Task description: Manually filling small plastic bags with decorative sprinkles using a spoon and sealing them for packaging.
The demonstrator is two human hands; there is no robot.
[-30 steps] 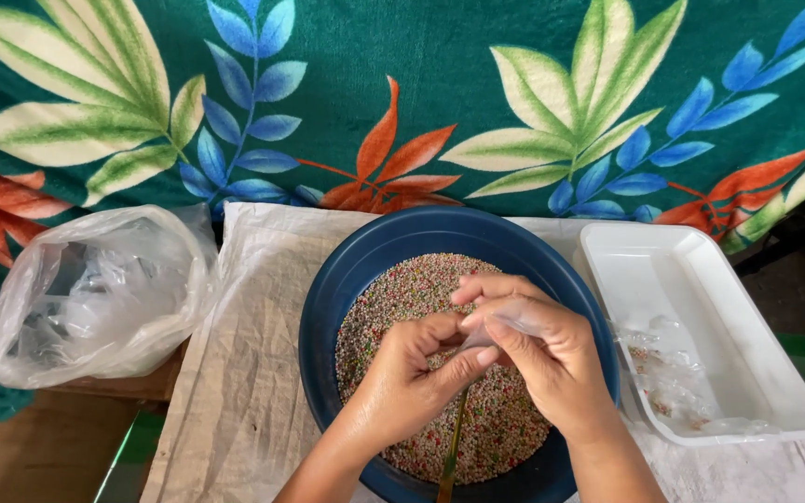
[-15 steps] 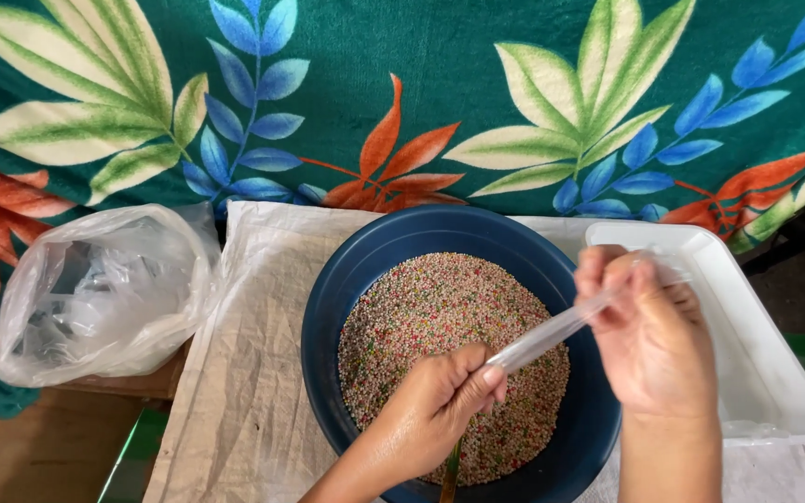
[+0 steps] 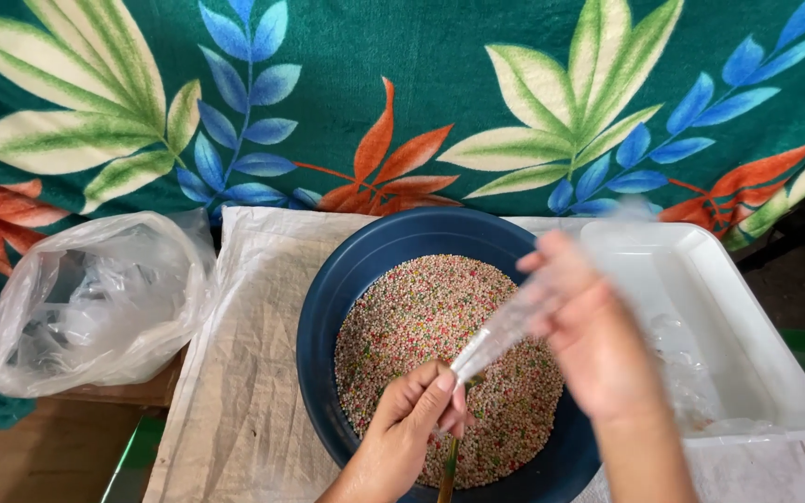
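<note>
Right hand (image 3: 598, 345) has risen over white cloth (image 3: 235, 391), leaf-print backdrop (image 3: 402, 93).

Soft, even daylight fills the scene, bright with no hard shadows. The right hand (image 3: 598, 345) is smeared by motion blur, as is the clear bag (image 3: 505, 331) it pulls, while the left hand (image 3: 412, 424) stays sharp. Mild glare sits on the white tray (image 3: 757, 345) right of the hands.
</note>
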